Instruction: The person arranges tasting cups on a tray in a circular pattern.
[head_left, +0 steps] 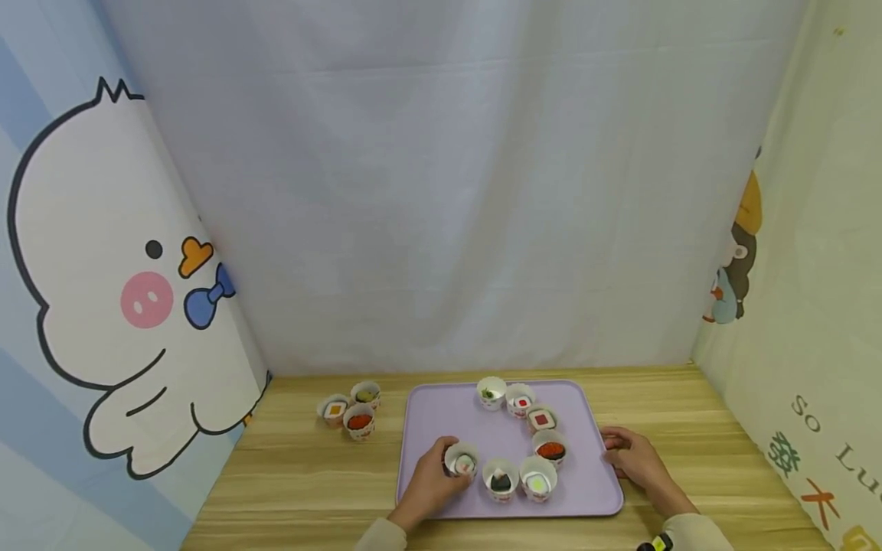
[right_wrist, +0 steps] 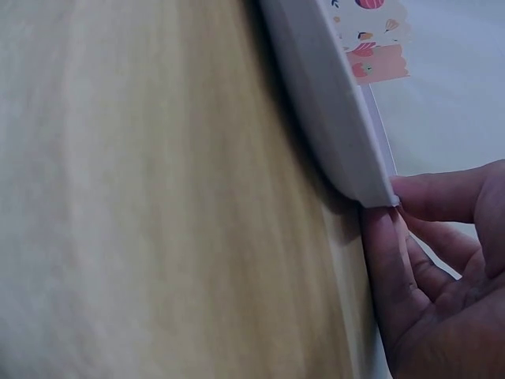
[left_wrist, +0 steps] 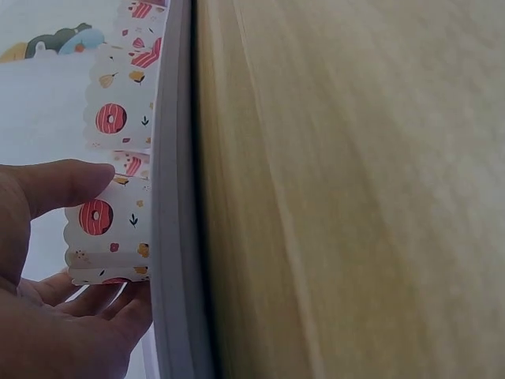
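Note:
In the head view my left hand (head_left: 430,484) holds a small printed paper cup (head_left: 452,454) at the front left of a lilac tray (head_left: 441,417). Thumb and fingers lie on opposite sides of that cup (left_wrist: 110,229) in the left wrist view. A pale, pinkish piece of toy sushi (head_left: 465,464) sits inside it. Several similar cups curve from it round to the tray's back, among them one with a white and dark rice ball (head_left: 501,480). At the tray's right edge, my right hand (head_left: 638,464) pinches the rim (right_wrist: 371,150) between thumb and fingers.
Three more filled cups stand together on the wooden table (head_left: 296,459) left of the tray, one with an orange-red topping (head_left: 359,422). A grey-white cloth (head_left: 441,191) hangs behind the table, with printed cloths on both sides.

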`<state>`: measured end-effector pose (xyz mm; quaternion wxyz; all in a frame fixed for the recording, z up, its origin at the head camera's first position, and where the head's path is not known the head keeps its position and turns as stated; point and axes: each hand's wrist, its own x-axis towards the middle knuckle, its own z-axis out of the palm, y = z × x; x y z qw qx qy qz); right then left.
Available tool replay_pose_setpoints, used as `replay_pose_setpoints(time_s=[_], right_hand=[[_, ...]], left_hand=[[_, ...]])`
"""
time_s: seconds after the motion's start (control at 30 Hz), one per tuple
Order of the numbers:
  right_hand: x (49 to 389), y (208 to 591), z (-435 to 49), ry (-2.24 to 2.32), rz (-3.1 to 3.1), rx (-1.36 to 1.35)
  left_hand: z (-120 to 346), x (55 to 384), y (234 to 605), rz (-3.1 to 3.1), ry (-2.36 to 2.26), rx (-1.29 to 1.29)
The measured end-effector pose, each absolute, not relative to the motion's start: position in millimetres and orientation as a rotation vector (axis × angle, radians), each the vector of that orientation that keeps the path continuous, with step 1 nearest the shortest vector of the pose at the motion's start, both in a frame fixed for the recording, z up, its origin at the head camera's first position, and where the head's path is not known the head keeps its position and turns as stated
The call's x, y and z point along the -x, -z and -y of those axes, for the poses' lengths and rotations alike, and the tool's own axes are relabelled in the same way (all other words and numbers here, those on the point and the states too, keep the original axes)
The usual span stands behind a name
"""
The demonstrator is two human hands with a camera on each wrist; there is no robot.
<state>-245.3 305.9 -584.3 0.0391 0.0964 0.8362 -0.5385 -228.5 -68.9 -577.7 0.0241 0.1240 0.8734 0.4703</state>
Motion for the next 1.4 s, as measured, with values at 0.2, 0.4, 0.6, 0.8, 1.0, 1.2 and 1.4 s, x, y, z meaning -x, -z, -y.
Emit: replay_pose_setpoints(time_s=[0.2, 0.4, 0.6, 0.8, 1.0, 1.2, 1.4], right_hand=[[245.3, 583.7, -305.0, 1.648, -2.57, -0.287], [245.1, 582.8, -304.5, 1.654, -2.566, -0.295], [245.3, 582.9, -305.1, 1.648, -2.568, -0.302], [245.7, 583.2, -305.7, 1.642, -2.571, -0.303], [244.9, 584.8, -306.5, 1.628, -2.592, -0.29], [245.1, 586.6, -307.2, 1.638, -2.585, -0.285], [245.4, 585.4, -306.9, 1.647, -2.568, -0.302]], left_hand=[[67.0, 231.8, 583.5, -2.704, -1.465, -0.393], [65.7, 230.7, 583.5, -2.692, -1.496, -0.412], [64.0, 228.5, 582.3, -2.701, -1.504, -0.441], [64.6, 228.0, 582.5, -2.705, -1.481, -0.454], [66.5, 226.3, 583.1, -2.68, -1.499, -0.447], [71.9, 221.3, 573.9, -2.663, -1.554, -0.389], [82.2, 217.4, 563.6, -2.67, -1.576, -0.382]])
